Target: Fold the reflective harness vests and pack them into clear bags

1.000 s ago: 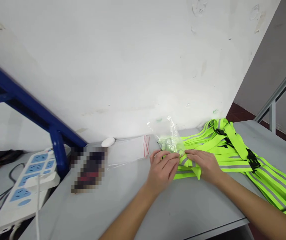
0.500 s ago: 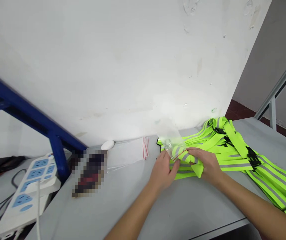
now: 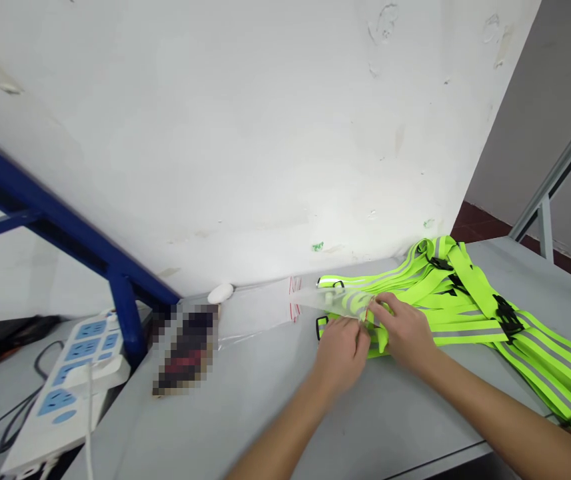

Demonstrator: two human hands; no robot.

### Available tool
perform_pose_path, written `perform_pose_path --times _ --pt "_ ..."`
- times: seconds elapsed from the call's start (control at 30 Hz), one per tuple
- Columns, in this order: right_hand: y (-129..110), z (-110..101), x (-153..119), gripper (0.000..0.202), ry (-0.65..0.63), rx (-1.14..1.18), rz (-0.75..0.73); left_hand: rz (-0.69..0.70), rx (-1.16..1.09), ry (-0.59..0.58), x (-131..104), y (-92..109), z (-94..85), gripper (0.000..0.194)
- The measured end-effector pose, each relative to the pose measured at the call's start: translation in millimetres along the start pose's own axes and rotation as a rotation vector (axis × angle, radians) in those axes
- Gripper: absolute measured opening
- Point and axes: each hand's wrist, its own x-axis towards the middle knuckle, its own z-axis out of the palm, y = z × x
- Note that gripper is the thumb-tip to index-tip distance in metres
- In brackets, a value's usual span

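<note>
Head view, two hands point(image 3: 342, 353), fingers point(image 3: 384, 315) pinching one clear bag point(image 3: 335, 300), seemingly one green strap point(image 3: 359, 304) inside

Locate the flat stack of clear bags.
In the head view, the stack of clear bags lies on the grey table left of the left hand, beside the white oval object.

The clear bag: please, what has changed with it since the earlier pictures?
The clear bag has tipped down leftward: its far end rose toward the wall; now it points at the stacked bags. The left hand and right hand remain near its red-edged opening. The green straps stayed in place.
</note>
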Motion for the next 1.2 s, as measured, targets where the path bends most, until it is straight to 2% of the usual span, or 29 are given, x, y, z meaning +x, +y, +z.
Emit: perform_pose_path --times 0.1,0.2,0.3,0.4,0.5,0.7,0.87,0.93,1.07,1.2 --pt "-12.0 4.4 3.5 0.043 -0.144 -0.091 0.073 -0.013 -0.06 -0.025 1.1 0.5 4.3 0.029" --pt "-24.2 6.1 6.1 0.042 -0.224 -0.098 0.114 -0.061 -0.162 -0.007 2.0 -2.3 8.2 0.03" --pt "-29.6 4.0 6.4 0.056 -0.302 0.001 0.115 -0.148 -0.239 0.002 1.9 -5.0 9.8 0.03" --pt "-25.2 1.7 5.1 0.073 -0.349 0.124 0.09 -0.227 -0.291 -0.008 1.6 -6.2 8.2 0.03" --pt "-16.2 3.2 3.7 0.071 -0.31 0.185 0.038 -0.216 -0.318 -0.041 1.6 -6.0 5.7 0.029" --pt "-14.4 11.0 3.3 0.062 -0.204 0.091 0.033 -0.051 -0.163 -0.048 2.0 -7.1 5.5 0.027" --pt "-13.8 17.5 0.0 0.053 -0.138 0.146 -0.029 -0.217 -0.076 0.015 2.9 -13.8 -1.6 0.028" --pt "-11.5 19.5 -2.3 0.047 -0.118 0.175 -0.028 -0.233 0.025 0.062 2.6 -16.3 -6.2 0.024" --pt "-9.5 21.0 -3.8 0.042 -0.09 0.179 -0.07 -0.108 0.25 0.115 -0.3 -17.2 -11.2 0.017" --pt "-9.5 22.9 -2.6 0.047 0.002 0.21 -0.111 -0.018 0.298 0.126 -3.7 -14.7 -9.4 0.025"
